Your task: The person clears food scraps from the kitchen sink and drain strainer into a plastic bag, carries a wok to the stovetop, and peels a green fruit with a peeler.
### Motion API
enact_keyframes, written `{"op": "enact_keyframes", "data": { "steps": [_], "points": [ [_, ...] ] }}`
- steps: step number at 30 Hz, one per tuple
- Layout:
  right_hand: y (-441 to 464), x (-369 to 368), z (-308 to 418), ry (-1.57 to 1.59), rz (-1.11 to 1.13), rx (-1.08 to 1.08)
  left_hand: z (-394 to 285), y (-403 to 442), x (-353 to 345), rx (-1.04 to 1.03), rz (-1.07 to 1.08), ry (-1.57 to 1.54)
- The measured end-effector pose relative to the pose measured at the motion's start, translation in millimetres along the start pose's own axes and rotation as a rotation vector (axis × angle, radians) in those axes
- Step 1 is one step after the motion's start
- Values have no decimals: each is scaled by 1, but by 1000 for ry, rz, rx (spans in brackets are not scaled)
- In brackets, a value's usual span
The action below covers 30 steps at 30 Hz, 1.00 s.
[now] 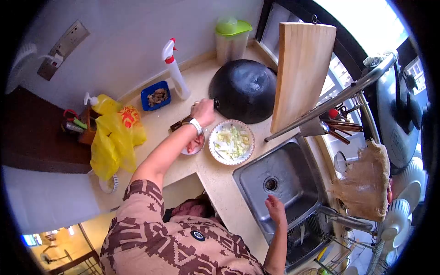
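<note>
My left hand (203,113) is closed around the long handle of a dark wok (245,89) on the counter. The handle's brown end (178,123) shows past my wrist. Just below is a patterned bowl (212,145) of chopped pale green vegetable, perhaps cabbage (233,141). Partly behind my forearm sits a small plate of pink meat (193,145). My right hand (276,210) hovers over the steel sink (293,169), fingers loosely extended, with nothing seen in it.
A blue tray (145,101) of brown pieces, a spray bottle (175,75), a green-lidded jug (231,41) and a yellow bag (112,144) stand along the wall. Right of the wok are an upright cutting board (302,68), a metal rail (330,104) and a faucet (346,219).
</note>
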State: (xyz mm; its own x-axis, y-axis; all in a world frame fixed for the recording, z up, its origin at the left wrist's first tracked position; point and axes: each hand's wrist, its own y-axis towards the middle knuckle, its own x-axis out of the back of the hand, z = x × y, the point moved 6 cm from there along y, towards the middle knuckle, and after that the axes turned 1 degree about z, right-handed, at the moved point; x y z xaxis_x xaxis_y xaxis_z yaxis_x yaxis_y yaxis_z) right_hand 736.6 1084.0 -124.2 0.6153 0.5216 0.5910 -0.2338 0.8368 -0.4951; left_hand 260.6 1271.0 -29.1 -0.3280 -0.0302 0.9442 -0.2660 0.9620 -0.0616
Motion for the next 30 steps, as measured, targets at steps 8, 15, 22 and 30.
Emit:
{"op": "enact_keyframes", "data": {
  "steps": [8, 15, 22, 30],
  "points": [
    [5, -21, 34, 96, 64, -27, 50, 52, -53, -31, 338, 85],
    [-13, -24, 18, 11, 41, -129, 48, 50, -49, -52, 350, 11],
    [-1, -40, 16, 66, 54, -69, 47, 49, -44, 17, 132, -38],
    [62, -58, 90, 363, 88, 25, 31, 52, -17, 21, 97, -76]
  ]
}}
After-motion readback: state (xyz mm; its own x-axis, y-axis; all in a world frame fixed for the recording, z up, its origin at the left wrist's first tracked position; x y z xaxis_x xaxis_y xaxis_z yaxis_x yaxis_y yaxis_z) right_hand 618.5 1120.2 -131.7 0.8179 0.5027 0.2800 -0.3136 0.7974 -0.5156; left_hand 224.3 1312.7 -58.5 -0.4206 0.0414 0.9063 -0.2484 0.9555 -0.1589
